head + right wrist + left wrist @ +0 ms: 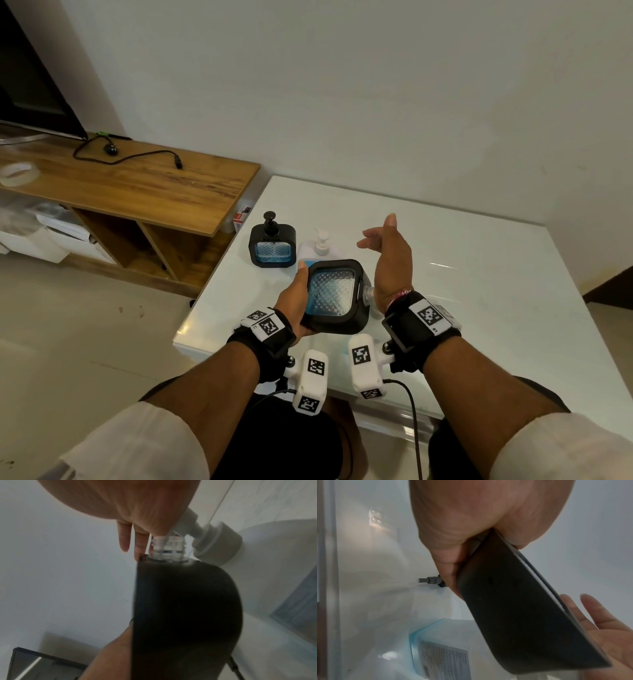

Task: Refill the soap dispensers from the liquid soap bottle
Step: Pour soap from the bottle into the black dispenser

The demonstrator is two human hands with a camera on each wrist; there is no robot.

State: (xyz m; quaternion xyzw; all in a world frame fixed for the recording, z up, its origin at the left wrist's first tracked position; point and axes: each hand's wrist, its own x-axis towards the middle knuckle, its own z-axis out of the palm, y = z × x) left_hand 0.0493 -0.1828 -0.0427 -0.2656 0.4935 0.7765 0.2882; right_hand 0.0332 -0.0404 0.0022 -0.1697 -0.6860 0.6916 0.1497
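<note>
My left hand (pixel 297 297) grips a black square soap dispenser (pixel 334 296) with a clear patterned window, tipped on its side above the white table (pixel 479 308). Its pump is off and the bare threaded neck (pixel 169 549) points right, against the palm of my right hand (pixel 385 248), which is held flat with straight fingers and grips nothing. A second black dispenser (pixel 273 248) with its pump on stands at the table's back left. The white liquid soap bottle (pixel 320 245) with a white pump stands just behind the held dispenser. The held dispenser's black body (pixel 522 615) fills much of both wrist views.
A wooden TV stand (pixel 154 185) with a black cable, a tape roll (pixel 17 173) and a screen stands to the left of the table. The table's left edge runs close beside the standing dispenser. A wall rises right behind the table.
</note>
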